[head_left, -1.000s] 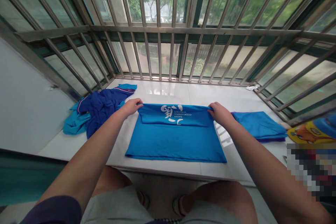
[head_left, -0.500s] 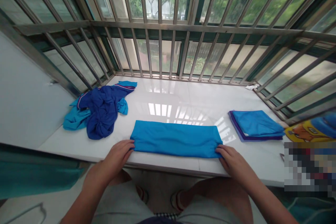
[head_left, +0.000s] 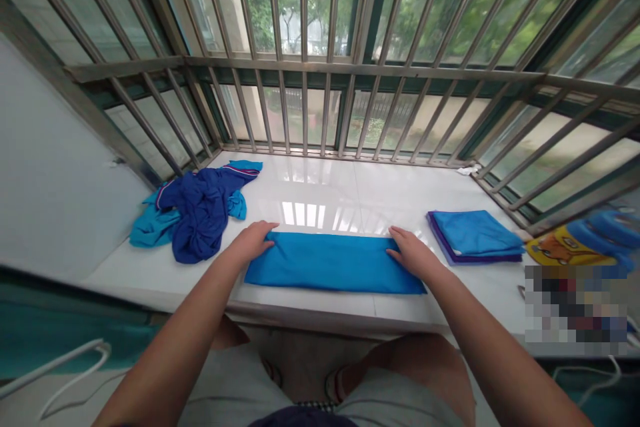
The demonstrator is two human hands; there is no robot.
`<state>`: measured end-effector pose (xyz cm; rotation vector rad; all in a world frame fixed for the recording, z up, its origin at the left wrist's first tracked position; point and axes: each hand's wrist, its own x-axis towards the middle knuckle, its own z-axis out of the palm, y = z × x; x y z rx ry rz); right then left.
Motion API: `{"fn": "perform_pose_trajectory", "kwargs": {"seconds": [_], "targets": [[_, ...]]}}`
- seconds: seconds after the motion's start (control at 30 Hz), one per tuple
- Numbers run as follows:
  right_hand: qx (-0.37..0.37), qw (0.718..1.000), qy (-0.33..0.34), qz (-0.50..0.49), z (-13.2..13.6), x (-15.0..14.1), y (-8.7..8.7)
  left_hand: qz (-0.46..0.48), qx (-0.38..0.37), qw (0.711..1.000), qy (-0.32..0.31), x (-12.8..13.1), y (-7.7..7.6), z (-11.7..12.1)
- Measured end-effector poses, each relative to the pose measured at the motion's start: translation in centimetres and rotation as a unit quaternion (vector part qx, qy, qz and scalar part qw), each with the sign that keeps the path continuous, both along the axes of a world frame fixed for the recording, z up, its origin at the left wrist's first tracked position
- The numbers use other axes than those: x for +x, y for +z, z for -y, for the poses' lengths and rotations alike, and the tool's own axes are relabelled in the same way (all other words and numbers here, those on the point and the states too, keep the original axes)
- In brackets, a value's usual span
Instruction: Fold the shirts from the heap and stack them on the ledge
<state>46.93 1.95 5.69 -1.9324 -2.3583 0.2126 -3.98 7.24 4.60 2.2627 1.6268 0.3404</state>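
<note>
A bright blue cloth folded into a long flat strip (head_left: 335,265) lies in front of me on the white ledge (head_left: 320,180). My left hand (head_left: 257,240) is at its far left corner, fingers stretched past the far edge and thumb on the cloth. At the far right corner, my right hand (head_left: 407,250) rests in much the same way, thumb and fingers apart. Neither hand is closed around the fabric.
To the left is a rumpled heap of dark blue and light blue clothing (head_left: 200,213). Folded blue and purple clothes (head_left: 477,233) are stacked at the right, beside a yellow and blue container (head_left: 575,243). Metal bars (head_left: 305,107) line the window behind. White hangers (head_left: 75,353) show at lower left.
Both my hands have moved from the near corners of the blue cloth to its far corners and no longer grip its ends. The view has shifted slightly.
</note>
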Motion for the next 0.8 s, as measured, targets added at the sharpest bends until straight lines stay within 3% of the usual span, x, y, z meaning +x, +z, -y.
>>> {"fn": "perform_pose_trajectory", "kwargs": {"seconds": [0.1, 0.23, 0.37, 0.5, 0.57, 0.67, 0.8], "targets": [[-0.039, 0.999, -0.004, 0.011, -2.3, -0.4, 0.1, -0.013, -0.072, 0.997, -0.016, 0.2, 0.8, -3.5], [-0.055, 0.998, 0.012, 0.008, -3.3, 0.0, 1.0, -0.010, -0.094, 0.995, -0.035, -0.1, 1.8, -4.8], [-0.019, 1.000, 0.018, -0.007, -3.1, 0.5, 3.0, 0.020, -0.066, 0.997, -0.044, -1.2, 2.7, -3.5], [0.052, 0.998, -0.002, -0.035, -1.4, 1.4, 5.0, 0.090, 0.037, 0.995, 0.023, -2.4, 3.4, -0.8], [0.097, 0.994, -0.012, -0.044, 0.4, 1.9, 5.2, 0.112, 0.095, 0.989, 0.035, -2.7, 3.2, 1.0], [0.153, 0.987, -0.006, -0.042, 4.2, 2.8, 3.4, 0.094, 0.151, 0.984, -0.003, -2.9, 1.5, 4.5], [0.142, 0.990, -0.001, -0.008, 10.2, 3.8, -2.3, 0.050, 0.124, 0.988, -0.080, -2.9, -2.3, 10.0]]}}
